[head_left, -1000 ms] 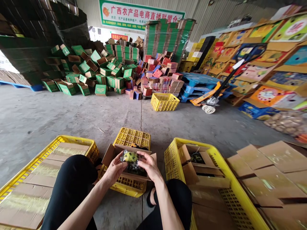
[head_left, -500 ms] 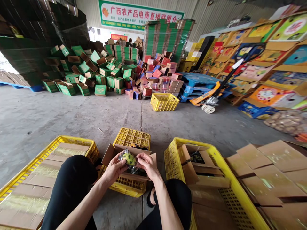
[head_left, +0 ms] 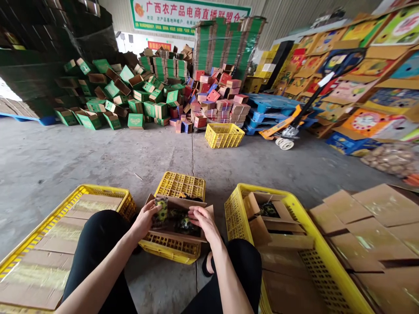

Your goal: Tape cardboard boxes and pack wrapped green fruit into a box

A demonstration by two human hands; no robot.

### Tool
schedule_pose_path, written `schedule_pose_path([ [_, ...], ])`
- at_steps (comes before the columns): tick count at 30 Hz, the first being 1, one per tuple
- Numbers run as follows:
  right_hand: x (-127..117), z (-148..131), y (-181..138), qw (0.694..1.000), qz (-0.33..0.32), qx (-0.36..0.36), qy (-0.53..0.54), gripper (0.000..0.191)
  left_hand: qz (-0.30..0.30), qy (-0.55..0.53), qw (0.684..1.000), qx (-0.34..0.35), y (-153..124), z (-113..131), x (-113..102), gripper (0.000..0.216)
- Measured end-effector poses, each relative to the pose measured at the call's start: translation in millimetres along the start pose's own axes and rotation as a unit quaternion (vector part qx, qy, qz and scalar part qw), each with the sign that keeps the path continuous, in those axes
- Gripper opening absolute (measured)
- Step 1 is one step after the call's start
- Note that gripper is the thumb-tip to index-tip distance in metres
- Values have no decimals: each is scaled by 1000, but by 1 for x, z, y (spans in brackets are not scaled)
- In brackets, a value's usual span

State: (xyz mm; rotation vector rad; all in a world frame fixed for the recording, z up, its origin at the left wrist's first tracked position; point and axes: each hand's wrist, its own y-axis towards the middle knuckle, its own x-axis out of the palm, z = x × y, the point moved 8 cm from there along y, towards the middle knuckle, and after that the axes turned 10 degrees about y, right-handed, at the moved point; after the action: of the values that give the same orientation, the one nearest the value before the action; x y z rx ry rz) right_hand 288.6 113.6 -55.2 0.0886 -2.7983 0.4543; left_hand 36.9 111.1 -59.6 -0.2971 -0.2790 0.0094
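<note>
An open cardboard box (head_left: 176, 237) sits on an upturned yellow crate (head_left: 170, 253) between my knees. My left hand (head_left: 145, 220) grips a green, dark-spotted fruit (head_left: 162, 210) in clear plastic wrap, at the box's left end. Over the right end of the box is my right hand (head_left: 203, 221), its fingers loosely extended and holding nothing that I can see. Several wrapped fruits (head_left: 185, 224) with the same green and dark look lie inside the box, close to the right fingertips. Their lower parts are in shadow.
Yellow crates of cardboard boxes stand at my left (head_left: 108, 192) and right (head_left: 240, 218). Taped boxes (head_left: 369, 235) are stacked at far right. Beyond are another yellow crate (head_left: 224, 138), a pallet jack (head_left: 294, 122), blue pallets (head_left: 271, 104) and a heap of green cartons (head_left: 135, 120).
Both hands have moved apart. The left hand has lowered the wrapped fruit to the box's left end, and the right hand has let go of its wrap. The view has shifted slightly.
</note>
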Motion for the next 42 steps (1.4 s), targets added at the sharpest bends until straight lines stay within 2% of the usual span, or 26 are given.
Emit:
schedule_pose_path([
  [2, -8, 2, 3, 999, 34, -4, -7, 53, 36, 107, 993, 28, 8, 1, -12, 62],
  [4, -10, 3, 4, 999, 39, -6, -9, 51, 75, 235, 967, 64, 15, 2, -19, 55],
  [7, -10, 5, 4, 999, 36, -4, -9, 50, 91, 341, 932, 85, 26, -4, -17, 48],
  [9, -11, 5, 4, 999, 40, -6, -10, 50, 81, 380, 918, 81, 33, -11, -13, 49],
  [15, -17, 4, 6, 998, 57, -21, -3, 48, 27, 521, 850, 70, 39, -30, 1, 58],
  [18, -18, 1, 7, 998, 56, -25, 6, 49, -3, 562, 823, 79, 39, -36, 13, 47],
  [21, -16, -2, 6, 998, 46, -30, 16, 50, -25, 578, 811, 88, 45, -39, 30, 36],
  [24, -15, -5, 5, 999, 39, -32, 20, 50, -31, 566, 820, 83, 55, -43, 47, 29],
  [27, -17, -5, 4, 998, 44, -29, 21, 51, -18, 536, 842, 65, 62, -45, 53, 16],
  [32, -20, -7, 0, 998, 47, -38, 25, 50, 8, 438, 898, 49, 62, -27, 34, 26],
  [35, -19, -7, 0, 998, 36, -36, 22, 48, 12, 346, 937, 43, 53, -9, 16, 24],
  [37, -17, -2, 2, 999, 32, -21, 23, 47, 6, 281, 959, 36, 41, -1, 10, 34],
  [39, -14, 3, 2, 999, 35, -4, 22, 46, 3, 209, 977, 34, 28, 3, 9, 47],
  [42, 0, 15, -1, 998, 3, 40, 43, 49, 6, 58, 998, 27, 10, 1, 15, 51],
])
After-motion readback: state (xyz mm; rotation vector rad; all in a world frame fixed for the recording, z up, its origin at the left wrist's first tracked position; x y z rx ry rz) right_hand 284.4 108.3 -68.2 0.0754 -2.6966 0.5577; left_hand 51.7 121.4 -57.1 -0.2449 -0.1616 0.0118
